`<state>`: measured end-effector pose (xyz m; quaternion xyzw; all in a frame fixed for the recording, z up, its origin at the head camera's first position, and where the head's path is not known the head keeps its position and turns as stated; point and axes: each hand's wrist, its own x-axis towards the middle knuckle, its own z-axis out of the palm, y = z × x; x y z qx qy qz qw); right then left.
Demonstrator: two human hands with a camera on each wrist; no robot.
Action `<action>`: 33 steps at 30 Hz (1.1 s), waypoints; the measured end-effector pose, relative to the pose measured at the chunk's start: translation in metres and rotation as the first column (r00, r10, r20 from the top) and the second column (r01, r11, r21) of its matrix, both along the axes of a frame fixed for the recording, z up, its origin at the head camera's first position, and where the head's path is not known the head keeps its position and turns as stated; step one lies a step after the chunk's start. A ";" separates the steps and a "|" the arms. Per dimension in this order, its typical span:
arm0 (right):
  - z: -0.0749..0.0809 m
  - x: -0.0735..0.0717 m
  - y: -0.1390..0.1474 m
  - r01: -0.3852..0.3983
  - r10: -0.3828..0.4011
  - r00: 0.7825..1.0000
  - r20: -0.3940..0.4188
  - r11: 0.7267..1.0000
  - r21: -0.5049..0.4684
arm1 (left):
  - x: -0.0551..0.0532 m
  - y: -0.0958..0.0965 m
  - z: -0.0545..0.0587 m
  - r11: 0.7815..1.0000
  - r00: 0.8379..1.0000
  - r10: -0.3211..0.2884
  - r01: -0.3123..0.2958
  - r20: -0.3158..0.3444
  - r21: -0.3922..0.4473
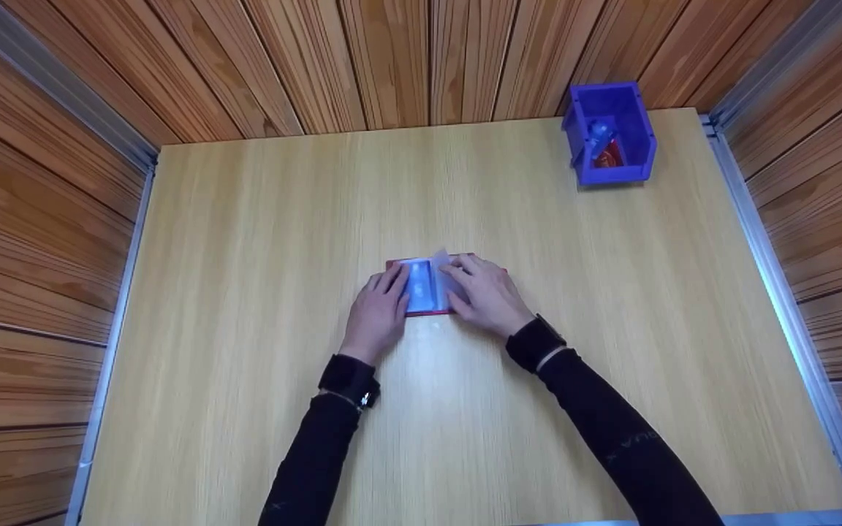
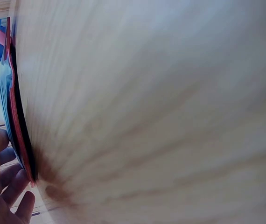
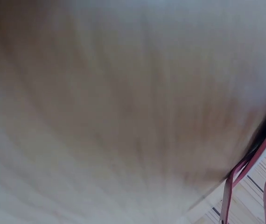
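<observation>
Caution: on the pale wood-grain bench (image 1: 282,219), the flat, rectangular, red-edged booklet (image 1: 421,285) lies open between my hands. It could skid if my bare left hand (image 1: 377,310) bears sideways; uneven pressure could let one side of its cover spring up. At my bare right hand (image 1: 487,296), the thin, translucent whitish leaf (image 1: 441,258) standing near the booklet's middle could crease or slip back, should my fingertips drag.

Grip state: left, fingers laid along the booklet's left edge, not clenched; right, thumb and bent fingers set at the raised leaf. I cannot tell whether they pinch it.

Materials, in descending size: wood-brown panel walls (image 1: 392,58), plank-patterned with dark grain lines; bench, finely streaked, edged by straight, grey metal rails (image 1: 110,343); open-fronted blue-violet bin (image 1: 615,175), apparently moulded plastic; booklet, dark beneath, its page glossy and bluish; leaf, limp-looking film; inside the bin, a small bluish object (image 1: 600,136) and a red patterned piece (image 1: 607,155), details unclear.
</observation>
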<state>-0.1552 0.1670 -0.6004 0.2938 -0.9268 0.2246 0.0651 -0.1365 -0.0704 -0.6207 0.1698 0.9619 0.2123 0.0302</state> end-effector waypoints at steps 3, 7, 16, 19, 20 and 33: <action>0.000 0.000 0.002 0.035 -0.034 0.999 -0.008 0.999 0.023 | 0.001 0.000 0.001 1.000 1.000 0.006 -0.007 0.009 0.014; 0.000 0.000 0.006 0.075 -0.075 0.997 -0.016 0.996 0.044 | 0.001 0.000 0.001 0.999 1.000 0.014 -0.014 0.015 0.028; -0.002 0.001 0.010 0.137 -0.140 0.989 0.042 0.988 0.069 | 0.000 0.001 0.000 1.000 0.999 0.022 -0.023 0.040 0.018; -0.003 0.002 0.009 0.155 -0.160 0.984 0.075 0.985 0.079 | 0.001 0.000 0.000 1.000 0.999 0.025 -0.026 0.044 0.018; -0.003 0.002 0.009 0.160 -0.167 0.982 0.084 0.984 0.082 | 0.002 0.000 0.000 1.000 0.999 0.025 -0.026 0.044 0.017; -0.003 0.002 0.008 0.177 -0.184 0.976 0.114 0.982 0.068 | 0.001 0.001 0.001 0.999 0.997 0.039 -0.041 0.071 0.027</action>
